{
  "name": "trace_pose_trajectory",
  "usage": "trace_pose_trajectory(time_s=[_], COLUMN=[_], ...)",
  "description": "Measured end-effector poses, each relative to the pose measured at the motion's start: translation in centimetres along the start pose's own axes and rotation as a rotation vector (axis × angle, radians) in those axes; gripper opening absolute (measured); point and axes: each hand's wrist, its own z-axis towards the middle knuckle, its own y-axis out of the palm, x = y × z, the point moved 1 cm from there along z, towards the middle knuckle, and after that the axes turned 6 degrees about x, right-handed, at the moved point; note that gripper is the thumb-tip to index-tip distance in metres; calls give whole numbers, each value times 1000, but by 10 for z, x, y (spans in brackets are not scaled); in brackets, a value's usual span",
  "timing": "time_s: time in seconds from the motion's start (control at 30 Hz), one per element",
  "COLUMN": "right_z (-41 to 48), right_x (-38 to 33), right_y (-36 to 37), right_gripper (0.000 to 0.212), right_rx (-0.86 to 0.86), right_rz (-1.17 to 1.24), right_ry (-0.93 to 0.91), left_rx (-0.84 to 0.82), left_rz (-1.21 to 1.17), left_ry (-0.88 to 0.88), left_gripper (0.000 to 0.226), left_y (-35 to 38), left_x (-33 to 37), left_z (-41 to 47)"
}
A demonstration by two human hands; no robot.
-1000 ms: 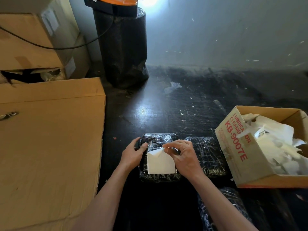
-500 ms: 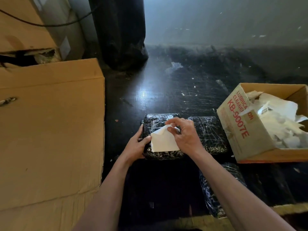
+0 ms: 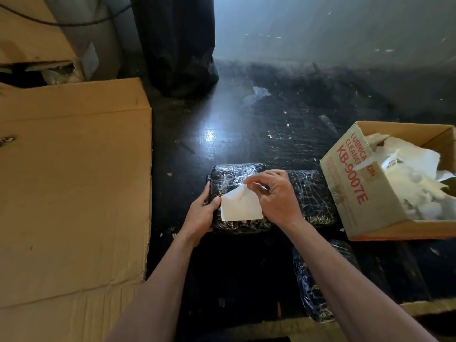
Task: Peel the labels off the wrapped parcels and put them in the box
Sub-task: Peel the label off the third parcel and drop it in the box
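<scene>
A black plastic-wrapped parcel lies on the dark floor in front of me, with a white label stuck on its near half. My left hand grips the parcel's left edge. My right hand pinches the label's top corner, which is lifted and folded back. A second wrapped parcel lies just to the right, touching the first. A third parcel sits lower right, partly under my right forearm. The open cardboard box at the right holds several peeled white labels.
A large flat cardboard sheet covers the floor on the left. A tall black wrapped cylinder stands at the back. More cartons are stacked at the far left. A scrap of plastic lies on the floor beyond the parcels.
The view has tilted down and the box and parcels sit higher in frame. My right hand has pulled the label's top corner further up off the parcel; my left hand has slid to the parcel's edge.
</scene>
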Motion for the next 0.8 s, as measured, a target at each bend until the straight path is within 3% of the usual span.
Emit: trace_pose_trajectory(time_s=[0.17, 0.3, 0.4, 0.53, 0.8], right_z=[7, 9, 10, 14, 22], right_x=[2, 5, 6, 8, 5], right_y=[-6, -8, -8, -8, -9], right_gripper=[17, 17, 16, 18, 18], right_rx=[-22, -29, -40, -35, -34], right_rz=[11, 3, -3, 19, 26], right_ry=[5, 11, 9, 19, 4], left_rx=[-24, 32, -85, -213, -201], left_rz=[127, 378, 355, 302, 250], left_ry=[30, 151, 120, -14, 8], left_gripper=[47, 55, 74, 74, 79], left_y=[-3, -4, -5, -6, -7], left_x=[13, 27, 38, 48, 40], left_z=[4, 13, 19, 22, 23])
